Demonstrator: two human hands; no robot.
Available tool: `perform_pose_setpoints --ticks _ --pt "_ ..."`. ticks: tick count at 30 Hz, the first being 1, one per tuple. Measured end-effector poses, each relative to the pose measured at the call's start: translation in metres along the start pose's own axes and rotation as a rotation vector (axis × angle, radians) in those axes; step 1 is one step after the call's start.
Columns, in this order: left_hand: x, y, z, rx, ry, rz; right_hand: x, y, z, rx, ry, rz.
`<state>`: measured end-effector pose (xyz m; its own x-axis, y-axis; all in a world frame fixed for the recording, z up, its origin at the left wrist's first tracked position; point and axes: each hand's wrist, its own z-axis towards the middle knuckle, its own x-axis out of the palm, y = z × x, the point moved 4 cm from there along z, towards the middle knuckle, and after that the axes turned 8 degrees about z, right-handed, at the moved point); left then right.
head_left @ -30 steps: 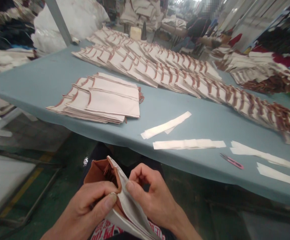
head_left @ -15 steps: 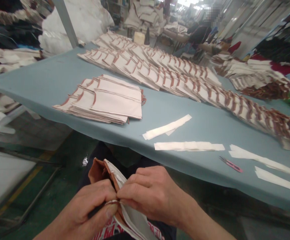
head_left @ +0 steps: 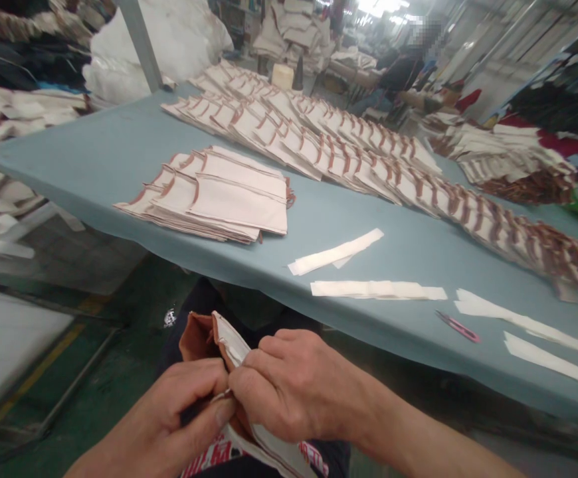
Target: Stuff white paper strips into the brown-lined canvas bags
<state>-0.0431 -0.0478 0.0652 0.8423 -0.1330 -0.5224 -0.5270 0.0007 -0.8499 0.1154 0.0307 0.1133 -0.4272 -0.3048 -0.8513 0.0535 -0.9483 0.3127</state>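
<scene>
Over my lap I see a cream fabric pouch with a brown lining (head_left: 198, 337), its top edges standing apart. My left hand (head_left: 179, 405) pinches the pouch's edge between thumb and fingers. Against those fingertips my right hand (head_left: 293, 385) is closed on the same edge, knuckles up. What lies exactly between the fingertips is hidden by the hands. Red lettering on cloth shows below, at the lower edge of the view.
On the blue-covered table (head_left: 94, 166) lie a stack of cream pieces (head_left: 239, 192), long overlapping rows of similar brown-edged pieces (head_left: 339, 153), cream strips (head_left: 379, 290) and pink thread snips (head_left: 458, 326). A person (head_left: 393, 73) sits far back.
My right hand has turned slightly and its fingers have curled closer over the edge. The pouch remains between both hands; the view has shifted a little.
</scene>
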Motion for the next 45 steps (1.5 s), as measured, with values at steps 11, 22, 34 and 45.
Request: perform_pose_setpoints --ticks 11,22,34,45 --pt "0.026 0.008 -0.026 -0.055 0.093 -0.195 -0.029 -0.037 0.01 0.239 -0.283 0.221" --pt "0.014 0.015 -0.024 -0.17 -0.018 -0.209 0.002 -0.01 -0.011 0.243 -0.318 0.667" --pt "0.018 0.008 -0.011 -0.041 0.101 -0.131 -0.009 -0.012 -0.004 0.236 -0.062 0.254" --pt "0.021 -0.001 0.009 -0.139 0.204 -0.416 -0.002 -0.018 0.007 0.379 0.275 0.227"
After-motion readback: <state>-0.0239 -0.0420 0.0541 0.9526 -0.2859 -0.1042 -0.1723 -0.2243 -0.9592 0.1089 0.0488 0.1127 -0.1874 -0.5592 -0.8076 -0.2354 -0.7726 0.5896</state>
